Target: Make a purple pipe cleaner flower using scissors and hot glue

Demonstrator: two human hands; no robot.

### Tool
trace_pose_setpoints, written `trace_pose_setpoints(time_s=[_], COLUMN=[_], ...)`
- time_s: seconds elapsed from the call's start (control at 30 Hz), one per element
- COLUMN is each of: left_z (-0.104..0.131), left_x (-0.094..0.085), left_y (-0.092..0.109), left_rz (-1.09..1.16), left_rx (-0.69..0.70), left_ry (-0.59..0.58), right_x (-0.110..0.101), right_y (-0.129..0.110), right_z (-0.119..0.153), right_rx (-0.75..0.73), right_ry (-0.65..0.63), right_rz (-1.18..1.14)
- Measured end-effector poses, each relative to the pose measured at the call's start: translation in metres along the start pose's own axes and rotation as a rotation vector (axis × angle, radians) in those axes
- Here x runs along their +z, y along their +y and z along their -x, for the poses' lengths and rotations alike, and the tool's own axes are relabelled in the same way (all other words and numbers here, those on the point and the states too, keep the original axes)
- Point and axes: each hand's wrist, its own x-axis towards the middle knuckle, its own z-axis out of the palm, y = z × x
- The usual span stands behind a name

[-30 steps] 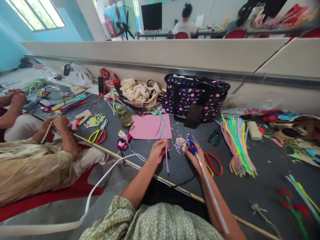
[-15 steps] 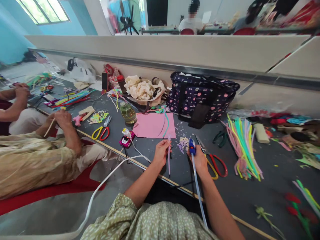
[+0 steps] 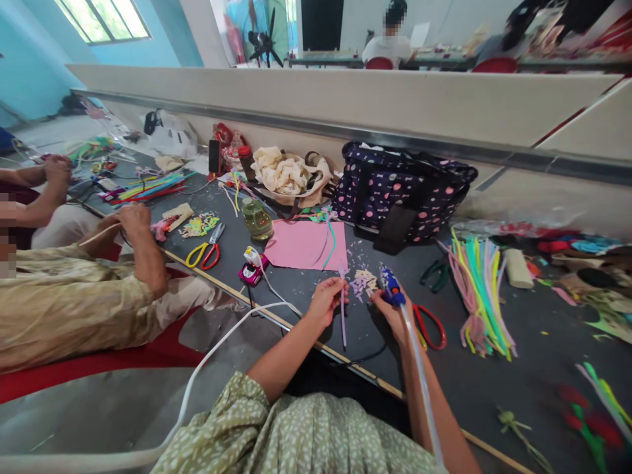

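My left hand [image 3: 328,300] is closed in a pinch on a lilac pipe cleaner [image 3: 343,319], which hangs upright with a small pale tip above the fingers. My right hand [image 3: 395,315] grips a blue glue gun [image 3: 392,288], its nozzle pointing up and left. A long translucent glue stick [image 3: 421,368] runs from the back of the gun along my forearm. The right fingertips are at the edge of a pile of lilac and cream clippings [image 3: 364,283]. Partly under the right hand lie scissors [image 3: 434,329], with their blades hidden.
A pink sheet [image 3: 306,245] lies ahead, near a liquid-filled bottle [image 3: 257,220] and a dotted bag [image 3: 402,191]. Pliers [image 3: 435,275] and bundled pipe cleaners [image 3: 482,296] are on the right. Yellow-and-red scissors [image 3: 207,249] and a co-worker's hands [image 3: 135,220] are left. A white cable [image 3: 197,375] crosses the table edge.
The glue gun has tilted, swinging its nozzle leftward, and my right fingertips have come to the clippings. My left hand still holds the pipe cleaner. The view has shifted slightly.
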Motion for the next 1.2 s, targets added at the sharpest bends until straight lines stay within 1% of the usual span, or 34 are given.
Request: trace_pose_setpoints(time_s=[0.13,0.27,0.37,0.43,0.57,0.63,0.8,0.97,1.1,1.2], left_z=[0.0,-0.001,-0.002,-0.002,0.0,0.002,0.005,0.009,0.01,0.009], left_x=[0.009,0.015,0.016,0.017,0.019,0.021,0.024,0.026,0.024,0.021], left_y=[-0.003,-0.006,-0.009,-0.01,-0.01,-0.009,-0.009,-0.007,-0.003,-0.002], left_rz=[0.002,0.03,0.036,0.047,0.114,0.164,0.221,0.151,0.062,0.021], left_rx=[-0.067,-0.109,-0.127,-0.136,-0.137,-0.129,-0.138,-0.187,-0.218,-0.277], left_ry=[-0.093,-0.212,-0.253,-0.247,-0.214,-0.2,-0.212,-0.204,-0.176,-0.181], right_x=[-0.003,-0.004,-0.005,-0.006,-0.006,-0.004,0.0,-0.002,-0.01,-0.015], right_y=[-0.01,-0.018,-0.022,-0.022,-0.019,-0.016,-0.017,-0.025,-0.031,-0.031], right_z=[0.003,0.006,0.008,0.01,0.012,0.012,0.014,0.014,0.012,0.01], right_rx=[-0.013,-0.018,0.004,0.023,0.052,0.066,0.081,0.07,0.041,-0.005], right_ry=[-0.089,-0.136,-0.176,-0.173,-0.085,-0.066,-0.025,0.013,0.014,-0.007], right_rz=[-0.183,-0.278,-0.341,-0.38,-0.426,-0.447,-0.511,-0.525,-0.513,-0.482])
